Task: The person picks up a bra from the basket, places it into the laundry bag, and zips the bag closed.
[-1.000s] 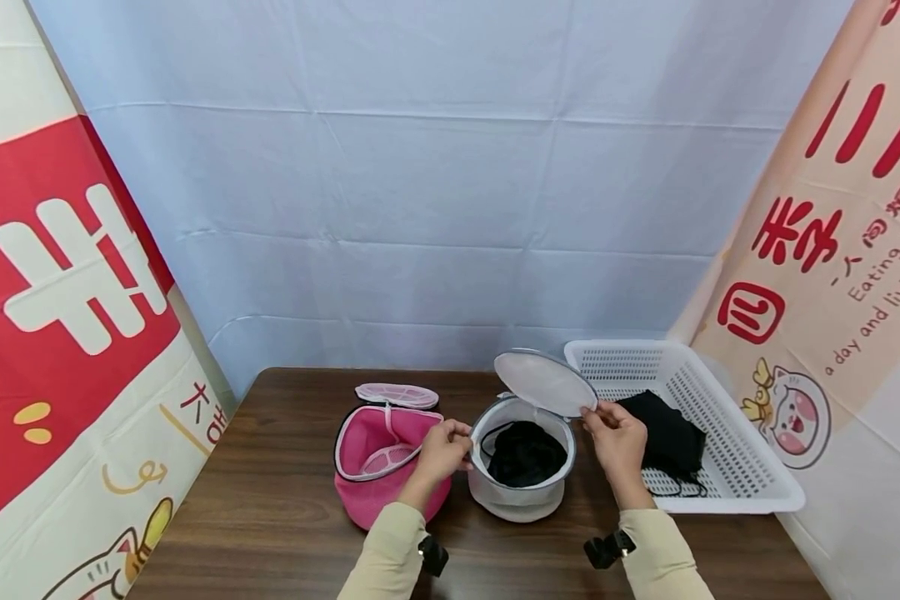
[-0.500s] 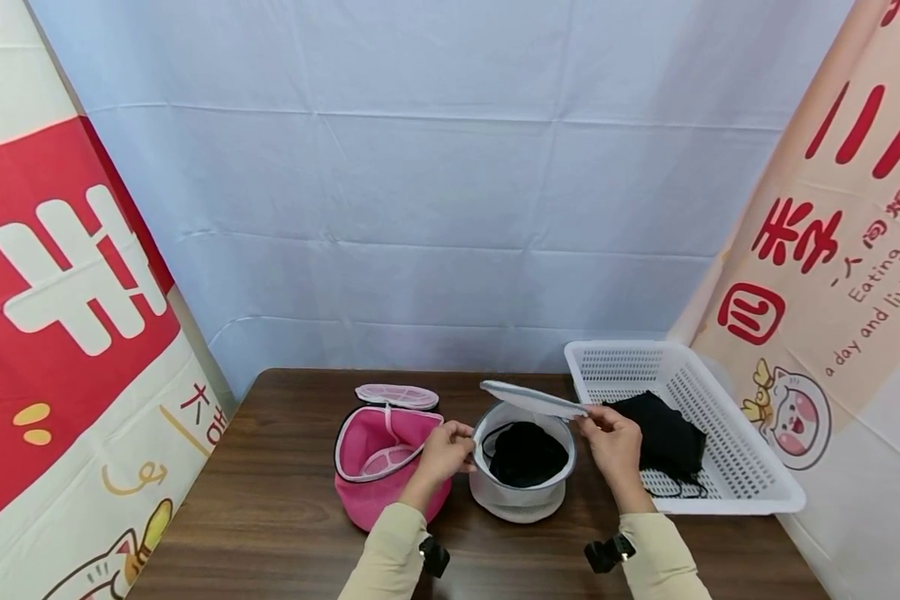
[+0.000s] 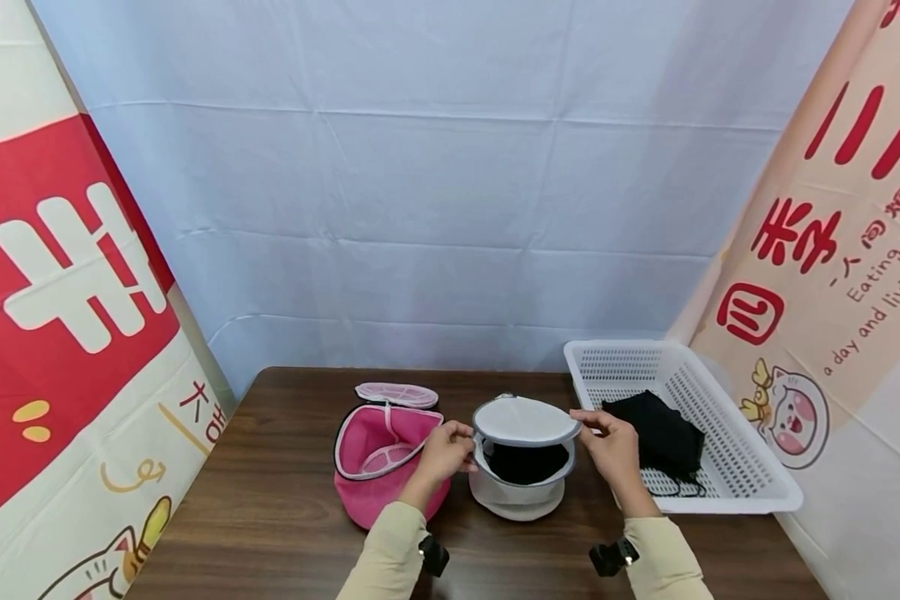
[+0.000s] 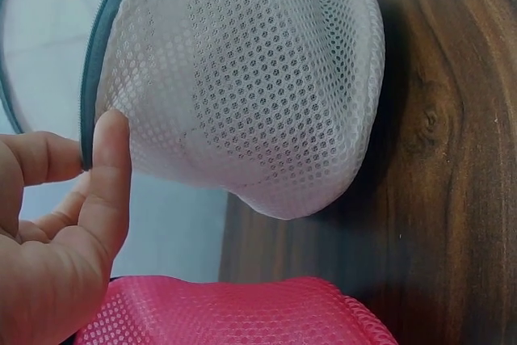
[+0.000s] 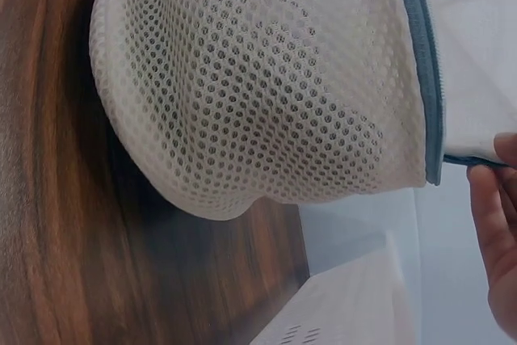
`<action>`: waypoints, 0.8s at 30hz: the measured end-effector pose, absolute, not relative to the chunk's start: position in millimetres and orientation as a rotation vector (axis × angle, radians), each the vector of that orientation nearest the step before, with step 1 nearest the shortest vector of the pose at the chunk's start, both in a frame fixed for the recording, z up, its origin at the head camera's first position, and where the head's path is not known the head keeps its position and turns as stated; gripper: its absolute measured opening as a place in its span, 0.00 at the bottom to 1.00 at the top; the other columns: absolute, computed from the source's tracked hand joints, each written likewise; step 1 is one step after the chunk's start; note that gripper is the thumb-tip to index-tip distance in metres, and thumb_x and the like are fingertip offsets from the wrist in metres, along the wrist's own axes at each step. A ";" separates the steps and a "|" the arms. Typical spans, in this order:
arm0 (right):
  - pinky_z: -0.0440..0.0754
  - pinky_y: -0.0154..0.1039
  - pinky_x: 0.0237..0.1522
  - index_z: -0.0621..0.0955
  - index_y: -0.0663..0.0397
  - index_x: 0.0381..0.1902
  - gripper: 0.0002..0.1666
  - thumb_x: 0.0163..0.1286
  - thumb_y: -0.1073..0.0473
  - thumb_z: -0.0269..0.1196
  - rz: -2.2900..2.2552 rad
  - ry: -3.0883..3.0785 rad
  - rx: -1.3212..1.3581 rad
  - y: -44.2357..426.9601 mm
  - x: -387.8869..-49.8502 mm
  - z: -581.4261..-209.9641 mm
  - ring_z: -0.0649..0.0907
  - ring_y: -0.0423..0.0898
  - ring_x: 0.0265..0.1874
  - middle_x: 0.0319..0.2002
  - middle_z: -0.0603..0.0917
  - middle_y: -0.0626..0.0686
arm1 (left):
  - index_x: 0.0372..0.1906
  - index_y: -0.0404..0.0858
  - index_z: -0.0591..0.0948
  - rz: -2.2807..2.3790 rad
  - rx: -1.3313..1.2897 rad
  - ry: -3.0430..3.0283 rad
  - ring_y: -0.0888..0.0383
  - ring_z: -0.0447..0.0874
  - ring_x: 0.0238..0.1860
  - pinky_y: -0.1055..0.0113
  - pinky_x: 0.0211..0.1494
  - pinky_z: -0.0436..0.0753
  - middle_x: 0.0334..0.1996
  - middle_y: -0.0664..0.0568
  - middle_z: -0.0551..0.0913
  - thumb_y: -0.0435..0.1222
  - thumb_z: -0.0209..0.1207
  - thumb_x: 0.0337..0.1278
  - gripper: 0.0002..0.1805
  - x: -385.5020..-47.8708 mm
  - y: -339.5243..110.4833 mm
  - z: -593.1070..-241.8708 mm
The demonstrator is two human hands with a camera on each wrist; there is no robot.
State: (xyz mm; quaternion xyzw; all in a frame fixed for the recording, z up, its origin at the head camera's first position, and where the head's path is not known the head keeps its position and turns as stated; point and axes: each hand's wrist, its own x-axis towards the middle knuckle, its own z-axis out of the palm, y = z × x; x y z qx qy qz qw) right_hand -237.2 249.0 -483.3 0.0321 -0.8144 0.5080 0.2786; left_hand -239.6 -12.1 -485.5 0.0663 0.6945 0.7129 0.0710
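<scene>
A white mesh laundry bag (image 3: pixel 517 502) with a grey-blue zip rim stands upright on the table, a black cloth item (image 3: pixel 523 463) inside it. My left hand (image 3: pixel 445 452) pinches the left side of its rim; in the left wrist view thumb and finger meet at the zip edge. My right hand (image 3: pixel 612 447) pinches the right edge of the round lid (image 3: pixel 525 421), which tilts over the opening with a gap at the front. The lid hides part of the black cloth. In the right wrist view the lid's edge lies between thumb and finger.
Left of the white bag stands a pink mesh laundry bag (image 3: pixel 375 500), its lid (image 3: pixel 397 395) folded back. A white plastic basket (image 3: pixel 750 467) at the right holds a black cloth item (image 3: pixel 656 437) with thin cords. Blue fabric (image 3: pixel 435 208) hangs behind the table (image 3: pixel 270 483).
My right hand has swung the white bag's lid from raised, tilted back, down and forward over the opening. My left hand has stayed on the rim.
</scene>
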 end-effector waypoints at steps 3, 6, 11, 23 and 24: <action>0.75 0.23 0.32 0.85 0.63 0.35 0.11 0.52 0.76 0.66 1.382 -2.236 0.061 250.7 -236.5 -485.4 0.81 0.37 0.34 0.35 0.85 0.58 | 0.41 0.20 0.72 2.143 0.187 2.075 0.59 0.76 0.20 0.62 0.26 0.81 0.25 0.38 0.77 0.21 0.49 0.52 0.10 -235.0 -12.8 -477.7; 0.75 0.23 0.32 0.85 0.63 0.34 0.10 0.52 0.75 0.67 1.368 -2.275 0.046 252.0 -236.0 -487.3 0.82 0.47 0.35 0.35 0.84 0.58 | 0.41 0.21 0.72 2.151 0.181 2.061 0.59 0.76 0.20 0.63 0.26 0.81 0.27 0.31 0.76 0.21 0.49 0.52 0.10 -233.6 -13.2 -475.2; 0.76 0.25 0.32 0.84 0.64 0.33 0.09 0.51 0.75 0.67 1.335 -2.294 0.049 252.3 -234.3 -488.0 0.81 0.53 0.35 0.33 0.84 0.58 | 0.42 0.20 0.72 2.166 0.171 2.031 0.58 0.76 0.19 0.63 0.26 0.81 0.26 0.33 0.76 0.21 0.49 0.53 0.10 -235.7 -13.6 -477.6; 0.74 0.22 0.33 0.85 0.62 0.34 0.11 0.52 0.76 0.65 1.329 -2.349 0.115 256.2 -231.1 -491.4 0.80 0.45 0.33 0.33 0.84 0.57 | 0.39 0.21 0.72 2.206 0.119 1.969 0.57 0.77 0.17 0.57 0.27 0.82 0.21 0.45 0.74 0.26 0.43 0.64 0.10 -243.0 -10.4 -489.4; 0.74 0.22 0.33 0.85 0.62 0.34 0.12 0.52 0.77 0.65 1.320 -2.351 0.123 256.4 -230.8 -491.7 0.81 0.44 0.33 0.33 0.84 0.57 | 0.38 0.22 0.73 2.215 0.102 1.959 0.58 0.77 0.16 0.57 0.26 0.82 0.20 0.45 0.74 0.29 0.44 0.66 0.11 -244.9 -10.1 -493.1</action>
